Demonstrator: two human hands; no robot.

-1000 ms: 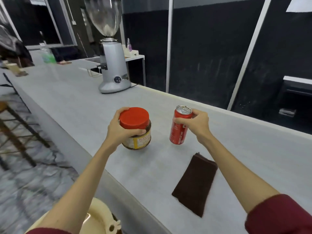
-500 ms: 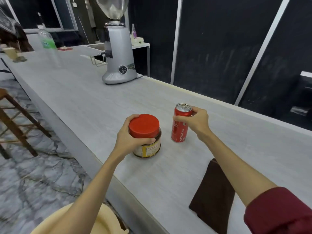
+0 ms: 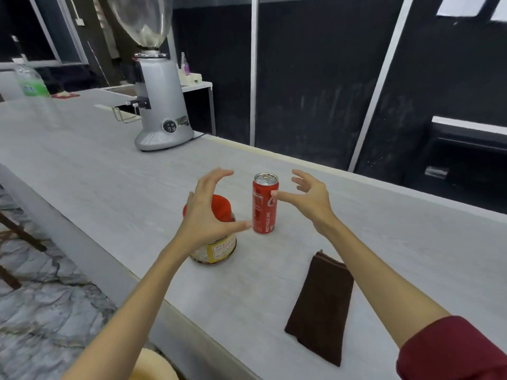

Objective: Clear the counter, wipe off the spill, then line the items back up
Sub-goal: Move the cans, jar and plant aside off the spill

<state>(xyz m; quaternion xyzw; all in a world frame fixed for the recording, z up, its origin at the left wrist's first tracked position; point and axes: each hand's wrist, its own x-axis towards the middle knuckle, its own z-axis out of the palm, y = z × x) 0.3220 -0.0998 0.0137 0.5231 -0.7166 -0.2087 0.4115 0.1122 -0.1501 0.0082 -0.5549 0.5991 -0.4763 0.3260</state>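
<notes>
A red soda can (image 3: 265, 207) stands upright on the grey counter (image 3: 109, 182). Just left of it sits a jar with a red lid and yellow label (image 3: 216, 242). My left hand (image 3: 208, 212) hovers above the jar with fingers spread, holding nothing and partly covering the lid. Beside the can's right side my right hand (image 3: 307, 198) is spread wide and holds nothing; its thumb tip overlaps the can's edge. A folded dark brown cloth (image 3: 322, 305) lies flat on the counter to the right, near my right forearm.
A grey coffee grinder (image 3: 157, 105) with a clear hopper stands at the back of the counter. A plastic bottle (image 3: 30, 83) stands far left. The counter's front edge runs diagonally at the left, with marble floor and a wooden stool (image 3: 11, 234) below.
Both hands have let go: the left released the jar and lifted above it, the right released the can and drew back to its right. Jar and can stand where they were set.
</notes>
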